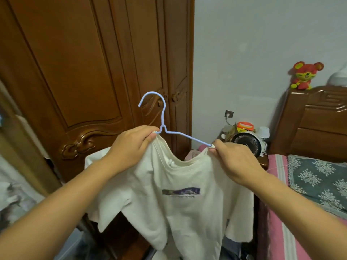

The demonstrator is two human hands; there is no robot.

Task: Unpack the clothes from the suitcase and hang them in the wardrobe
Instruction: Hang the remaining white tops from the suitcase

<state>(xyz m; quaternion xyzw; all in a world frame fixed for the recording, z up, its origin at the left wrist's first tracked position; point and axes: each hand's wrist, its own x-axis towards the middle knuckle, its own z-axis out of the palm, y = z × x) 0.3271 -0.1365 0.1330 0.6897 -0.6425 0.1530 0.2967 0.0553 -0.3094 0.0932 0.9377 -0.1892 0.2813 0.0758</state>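
I hold a cream T-shirt (174, 194) up in front of the brown wooden wardrobe (90, 72), whose carved doors are closed. The cloth is soft and a little wrinkled, with a small dark printed band across the chest. A thin light-blue hanger (163, 126) goes through its neck opening; the hook is round, stands up and points to the wardrobe doors, and the right arm of the hanger is a bare straight wire that slopes down.

My left hand (131, 147) pinches the collar together with the hanger just under the twisted neck of the hook. My right hand (234, 160) pinches the other side of the collar at the end of the bare wire. So both hands are clamped on shirt and hanger, and they are apart, with the collar hanging in a curve between them.

The sleeves and hem fall free below. To the right of the wardrobe is a plain pale wall (253, 53), then a small round fan (246, 145), a carved wooden headboard (315, 121) with a red and yellow plush toy (304, 75) on top, and a bed with a pink striped sheet (281, 212).
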